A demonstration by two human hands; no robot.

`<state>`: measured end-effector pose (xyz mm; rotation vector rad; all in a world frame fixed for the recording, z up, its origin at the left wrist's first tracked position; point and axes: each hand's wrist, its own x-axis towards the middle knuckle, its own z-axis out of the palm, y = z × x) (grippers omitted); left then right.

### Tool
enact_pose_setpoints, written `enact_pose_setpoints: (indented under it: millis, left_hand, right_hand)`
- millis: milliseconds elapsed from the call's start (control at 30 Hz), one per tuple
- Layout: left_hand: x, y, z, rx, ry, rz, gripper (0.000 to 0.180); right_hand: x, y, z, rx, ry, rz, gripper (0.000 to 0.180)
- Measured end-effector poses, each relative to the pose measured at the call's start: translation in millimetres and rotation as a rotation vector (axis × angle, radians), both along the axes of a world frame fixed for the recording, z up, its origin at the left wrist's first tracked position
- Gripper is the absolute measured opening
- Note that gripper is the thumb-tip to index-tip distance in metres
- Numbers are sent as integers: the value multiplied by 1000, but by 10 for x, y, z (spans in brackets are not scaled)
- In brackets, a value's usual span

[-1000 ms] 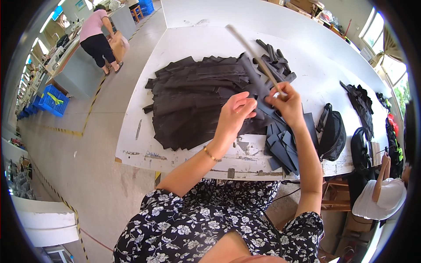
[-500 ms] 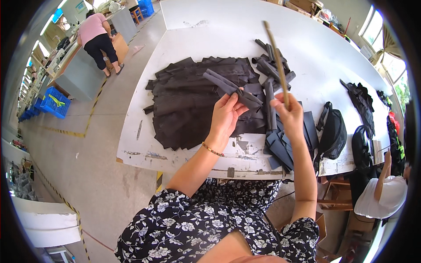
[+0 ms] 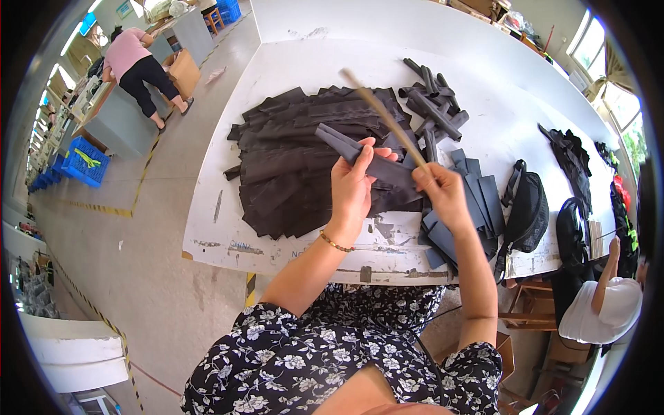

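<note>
**Around the white work surface**

A white surface [image 3: 290, 228] with scuffed, marked edges carries a broad heap of flat black fabric pieces [image 3: 290, 159]. Beyond it lies a loose cluster of rolled dark fabric tubes [image 3: 432, 104], and near the front edge a fanned stack of grey-blue strips [image 3: 477, 200]. A black waist bag [image 3: 529, 211] rests just beside that stack. Farther right lies a bundle of dark straps [image 3: 570, 155]. On the floor to the left stands a blue crate [image 3: 83, 160], near a person in a pink top [image 3: 138, 66] bending at a grey bench. A person in white [image 3: 602, 308] sits at lower right.
</note>
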<state>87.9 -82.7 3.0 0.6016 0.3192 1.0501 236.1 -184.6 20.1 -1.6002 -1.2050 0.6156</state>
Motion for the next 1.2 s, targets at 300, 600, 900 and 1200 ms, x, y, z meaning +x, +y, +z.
enact_pose_setpoints:
  millis: [300,600,900,1200]
  left_hand:
    - [-21,-42,7,-176,75,-22,20]
    - [-143,-122,-1,-242,233,-173,23]
    - [-101,-218,35,-265,91,-189,17]
    - [-40,-203,-119,-220,40,-351,29]
  right_hand:
    - [1456,1307,4,89,-409,-383,27]
    - [1412,2746,-484,-335,-984,-359,54]
    - [1777,2502,-440,-140,-1050,-278,29]
    - [2097,887,-75,150,-467,-116,42]
